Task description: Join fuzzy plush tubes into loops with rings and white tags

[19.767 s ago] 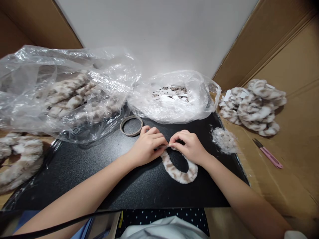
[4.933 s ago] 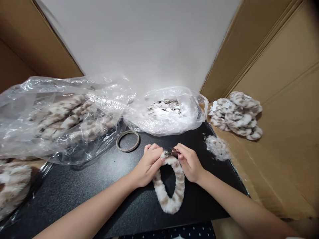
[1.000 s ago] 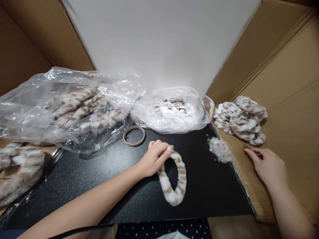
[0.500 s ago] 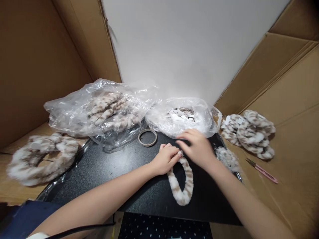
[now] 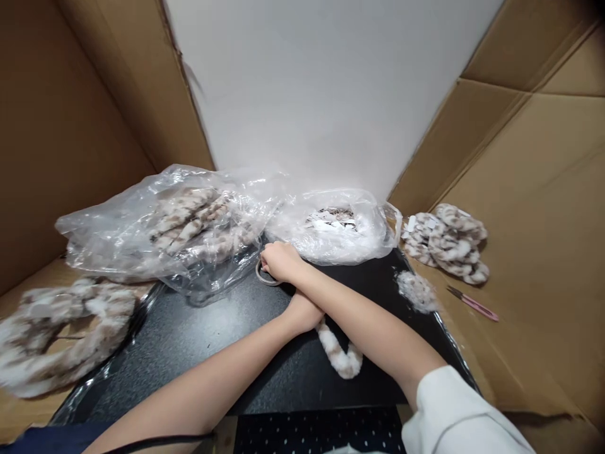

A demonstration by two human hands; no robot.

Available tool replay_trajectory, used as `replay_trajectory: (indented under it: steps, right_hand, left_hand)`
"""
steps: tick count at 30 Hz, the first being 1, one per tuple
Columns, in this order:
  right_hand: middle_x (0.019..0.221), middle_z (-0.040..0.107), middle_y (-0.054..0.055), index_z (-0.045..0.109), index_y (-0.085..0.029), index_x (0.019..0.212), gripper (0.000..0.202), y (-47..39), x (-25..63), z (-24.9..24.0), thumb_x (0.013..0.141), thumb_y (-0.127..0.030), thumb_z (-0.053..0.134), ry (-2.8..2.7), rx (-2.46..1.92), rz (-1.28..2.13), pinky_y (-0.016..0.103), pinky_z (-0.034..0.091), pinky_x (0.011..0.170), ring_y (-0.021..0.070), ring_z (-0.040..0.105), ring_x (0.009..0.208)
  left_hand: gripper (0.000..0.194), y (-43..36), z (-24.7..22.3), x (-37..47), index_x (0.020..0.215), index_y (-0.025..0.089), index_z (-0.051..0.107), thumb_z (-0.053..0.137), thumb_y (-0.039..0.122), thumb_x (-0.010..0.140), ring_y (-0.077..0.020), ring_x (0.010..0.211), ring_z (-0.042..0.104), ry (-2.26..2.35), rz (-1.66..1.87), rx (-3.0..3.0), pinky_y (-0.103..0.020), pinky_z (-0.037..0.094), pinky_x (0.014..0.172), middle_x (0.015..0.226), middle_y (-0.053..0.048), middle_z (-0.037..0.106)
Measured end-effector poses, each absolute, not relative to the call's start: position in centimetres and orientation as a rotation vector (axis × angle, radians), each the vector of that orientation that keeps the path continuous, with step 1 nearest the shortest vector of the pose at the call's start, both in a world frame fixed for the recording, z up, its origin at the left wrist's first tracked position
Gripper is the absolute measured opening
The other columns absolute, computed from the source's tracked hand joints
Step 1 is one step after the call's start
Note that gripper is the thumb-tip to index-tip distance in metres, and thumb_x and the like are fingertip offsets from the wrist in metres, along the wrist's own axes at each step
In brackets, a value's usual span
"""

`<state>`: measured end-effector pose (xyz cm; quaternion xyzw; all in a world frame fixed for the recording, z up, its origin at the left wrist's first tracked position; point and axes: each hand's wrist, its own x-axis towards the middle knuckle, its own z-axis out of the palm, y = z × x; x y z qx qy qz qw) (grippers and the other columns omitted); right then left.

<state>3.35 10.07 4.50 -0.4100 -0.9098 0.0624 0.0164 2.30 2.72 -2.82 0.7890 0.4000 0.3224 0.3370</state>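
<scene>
My right hand reaches across my left and closes on the edge of a thin ring that looks like a narrow roll of tape, lying on the black table. My left hand stays at the upper end of a fluffy white-and-brown headband loop. The right forearm covers the left fingers and much of the loop. Its rounded lower end rests on the tabletop.
Clear plastic bags hold fluffy bands at back left and white tags at back centre. Furry bands lie on cardboard at left and right. Pink-handled thread snips and a fluff clump lie right.
My right hand has swung left from beside the headband over my left wrist to the tape roll and closed on it. The left hand stays at the headband. The view has shifted slightly.
</scene>
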Motion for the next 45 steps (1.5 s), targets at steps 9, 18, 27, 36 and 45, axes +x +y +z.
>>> replay_trajectory:
  steps: [9,18,27,36,45]
  right_hand:
    - [0.097,0.067,0.006,0.070,-0.018,0.086,0.009,5.3,20.4,8.1,0.088,-0.022,0.062,-2.267,-1.751,0.014,0.028,0.042,0.082,0.0189,0.059,0.097]
    - [0.071,0.068,0.008,0.072,-0.018,0.067,0.014,3.7,33.0,7.9,0.079,-0.021,0.065,-1.953,-2.306,-0.032,0.030,0.032,0.055,0.0216,0.059,0.065]
    - [0.085,0.067,0.004,0.069,-0.018,0.080,0.009,3.7,18.3,8.2,0.085,-0.023,0.063,-2.379,-1.438,0.129,0.030,0.041,0.076,0.0183,0.059,0.083]
    - [0.126,0.056,0.016,0.052,-0.017,0.130,0.081,7.6,7.0,4.8,0.061,-0.046,0.085,-2.697,-1.346,0.362,0.043,0.045,0.091,0.0343,0.049,0.120]
    - [0.136,0.050,0.017,0.040,-0.018,0.139,0.090,7.4,7.9,5.5,0.062,-0.031,0.084,-2.506,-1.202,0.503,0.052,0.041,0.102,0.0349,0.044,0.127]
  left_hand:
    - [0.034,2.5,-0.7,2.4,0.071,0.018,0.058,0.040,0.034,0.095,-0.0226,0.083,0.051,1.244,0.750,2.166,-0.047,0.032,0.087,0.073,-0.003,0.062]
    - [0.028,2.2,-0.4,2.4,0.108,0.022,0.069,0.047,0.034,0.095,-0.0238,0.095,0.050,1.398,0.779,2.243,-0.045,0.027,0.088,0.096,-0.006,0.068]
    - [0.028,2.1,-0.7,2.5,0.113,0.019,0.065,0.052,0.029,0.090,-0.0286,0.103,0.053,1.388,0.775,2.230,-0.051,0.032,0.093,0.107,-0.009,0.066]
    - [0.032,2.5,-1.7,2.4,0.117,0.022,0.061,0.045,0.020,0.088,-0.0337,0.123,0.049,1.241,0.749,2.230,-0.046,0.039,0.102,0.117,-0.011,0.064]
    - [0.038,2.4,-1.8,2.4,0.122,0.021,0.057,0.047,0.021,0.086,-0.0340,0.117,0.053,1.214,0.856,2.168,-0.049,0.043,0.098,0.119,-0.012,0.064]
